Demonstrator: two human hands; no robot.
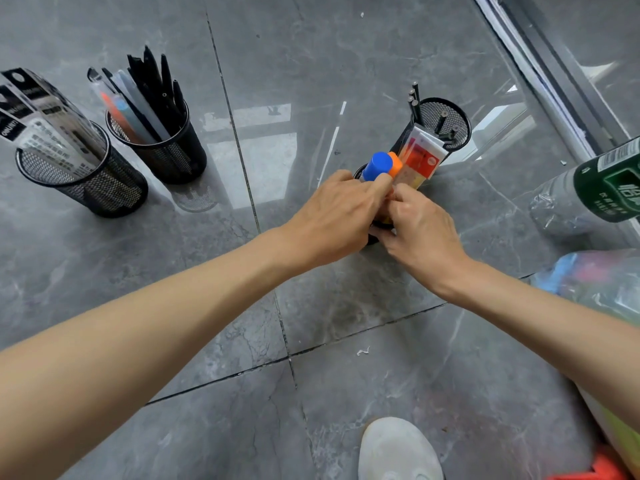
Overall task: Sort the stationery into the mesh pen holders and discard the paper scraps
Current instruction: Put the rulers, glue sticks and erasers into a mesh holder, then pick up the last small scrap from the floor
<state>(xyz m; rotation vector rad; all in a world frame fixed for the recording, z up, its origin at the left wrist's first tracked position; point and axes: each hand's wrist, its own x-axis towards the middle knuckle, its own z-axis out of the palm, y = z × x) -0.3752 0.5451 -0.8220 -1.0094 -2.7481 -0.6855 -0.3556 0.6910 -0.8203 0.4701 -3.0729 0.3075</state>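
Both hands meet over a black mesh pen holder [375, 233] on the grey tiled floor, which they mostly hide. My left hand [332, 216] curls round the glue sticks in it, a forefinger against the blue-capped glue stick [379, 167] and the orange-capped one [395, 168]. My right hand [419, 230] grips the holder's near side, fingers by an orange-and-white packet [420, 157]. Behind stands a mesh holder with pencils [446, 123]. At the left are a mesh holder of pens [162, 147] and one with packaged refills [86, 178].
A green-labelled plastic bottle [595, 192] lies at the right edge beside a clear plastic bag [599, 282]. A small white paper scrap [363, 351] lies on the floor in front of me. My white shoe [398, 448] is at the bottom. A window track runs along the top right.
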